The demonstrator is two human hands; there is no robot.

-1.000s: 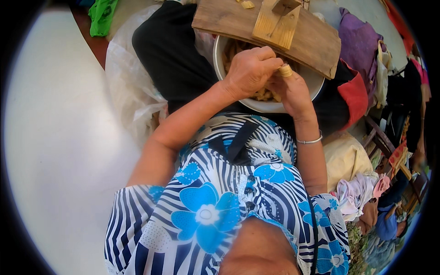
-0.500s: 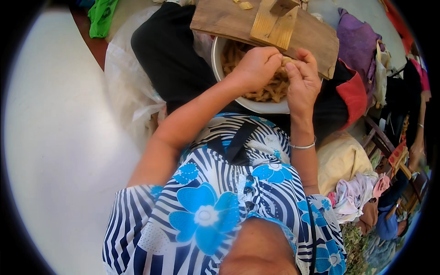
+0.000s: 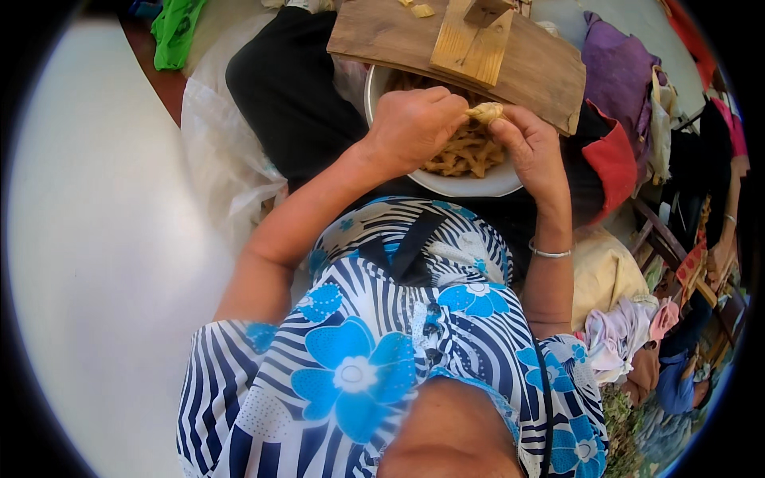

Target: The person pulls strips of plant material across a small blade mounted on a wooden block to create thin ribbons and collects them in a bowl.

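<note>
A pale yellow, twisted strip (image 3: 486,112) stretches between my two hands above a white basin (image 3: 478,188). My left hand (image 3: 416,127) is closed in a fist on the strip's left end. At the other end, my right hand (image 3: 532,147) pinches the thicker, knot-like part between thumb and fingers. Many tan-brown strips (image 3: 460,158) fill the basin below; my left hand hides part of them. What the strip is made of I cannot tell.
A wooden board (image 3: 382,33) with a lighter wood block (image 3: 472,49) covers the basin's far side; small yellow pieces (image 3: 422,10) lie on it. Clear plastic sheeting (image 3: 219,143) is at left. Purple cloth (image 3: 617,76), a cream sack (image 3: 602,267) and another person's arm (image 3: 727,239) are at right.
My hands have drawn apart, the left moving left and nearer, the right moving right. The strip now shows stretched between them, where the fingers mostly covered it before.
</note>
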